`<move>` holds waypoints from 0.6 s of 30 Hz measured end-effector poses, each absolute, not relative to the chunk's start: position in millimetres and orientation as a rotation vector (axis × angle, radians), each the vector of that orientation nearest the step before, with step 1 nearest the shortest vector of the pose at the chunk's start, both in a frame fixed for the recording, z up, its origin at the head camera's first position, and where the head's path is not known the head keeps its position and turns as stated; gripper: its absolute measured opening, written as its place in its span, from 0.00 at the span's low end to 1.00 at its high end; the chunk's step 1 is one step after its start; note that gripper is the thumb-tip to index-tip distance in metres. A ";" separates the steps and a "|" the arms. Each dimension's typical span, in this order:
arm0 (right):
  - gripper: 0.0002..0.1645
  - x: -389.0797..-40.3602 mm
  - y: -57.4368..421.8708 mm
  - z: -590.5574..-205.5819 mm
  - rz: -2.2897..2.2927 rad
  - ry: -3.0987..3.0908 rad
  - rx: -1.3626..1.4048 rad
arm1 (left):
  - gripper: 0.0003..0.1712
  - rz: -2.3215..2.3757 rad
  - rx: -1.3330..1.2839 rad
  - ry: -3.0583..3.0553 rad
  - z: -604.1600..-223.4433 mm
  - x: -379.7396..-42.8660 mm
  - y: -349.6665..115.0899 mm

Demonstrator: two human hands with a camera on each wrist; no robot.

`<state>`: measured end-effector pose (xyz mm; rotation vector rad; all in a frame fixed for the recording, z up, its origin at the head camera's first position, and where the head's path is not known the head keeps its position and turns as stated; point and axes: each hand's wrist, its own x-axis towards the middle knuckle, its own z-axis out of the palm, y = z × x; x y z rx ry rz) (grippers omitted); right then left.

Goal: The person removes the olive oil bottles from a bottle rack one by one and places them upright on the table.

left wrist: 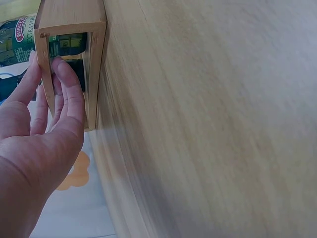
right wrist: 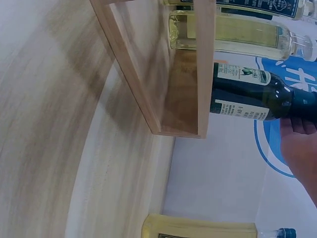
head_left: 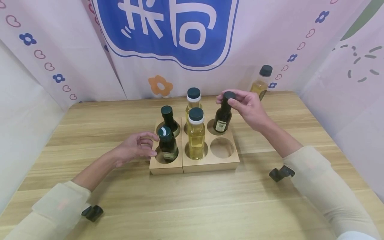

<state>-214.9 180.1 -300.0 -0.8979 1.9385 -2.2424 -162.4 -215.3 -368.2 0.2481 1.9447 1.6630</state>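
My right hand pinches a dark glass bottle near its black cap, over the back right hole. In the right wrist view, the base of this dark bottle is level with the rack's top board, with no part visible below. My left hand grips the left edge of the wooden bottle rack. The left wrist view shows its fingers on both sides of the board. Two dark green bottles stand in the left holes, and two clear bottles of yellow oil fill the middle ones.
An uncovered round hole lies at the rack's front right. Behind my right hand stands another yellow oil bottle near the table's back edge. The printed cloth backdrop rises behind the wooden table.
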 end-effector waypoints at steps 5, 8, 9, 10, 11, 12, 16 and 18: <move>0.17 -215.1 182.7 -293.0 -2.325 1.915 -0.862 | 0.31 1.668 0.250 1.936 -368.5 -162.3 -214.9; 0.17 -215.3 185.6 -288.5 -2.379 1.897 -0.853 | 0.30 1.671 0.256 1.931 -368.8 -162.4 -214.9; 0.17 -215.6 186.6 -287.1 -2.395 1.892 -0.850 | 0.30 1.671 0.257 1.930 -368.8 -162.3 -214.9; 0.17 -215.9 187.6 -285.7 -2.410 1.890 -0.850 | 0.30 1.672 0.259 1.930 -368.9 -162.3 -214.9; 0.16 -216.2 188.6 -284.6 -2.427 1.880 -0.848 | 0.31 1.672 0.260 1.930 -368.9 -162.2 -215.0; 0.16 -216.4 189.6 -283.6 -2.442 1.875 -0.844 | 0.31 1.673 0.262 1.931 -368.8 -162.2 -215.0; 0.15 -217.1 192.3 -280.8 -2.506 1.860 -0.802 | 0.31 1.676 0.267 1.929 -368.9 -162.3 -215.4; 0.16 -217.4 192.9 -280.0 -2.529 1.855 -0.766 | 0.31 1.676 0.270 1.928 -369.0 -162.6 -215.7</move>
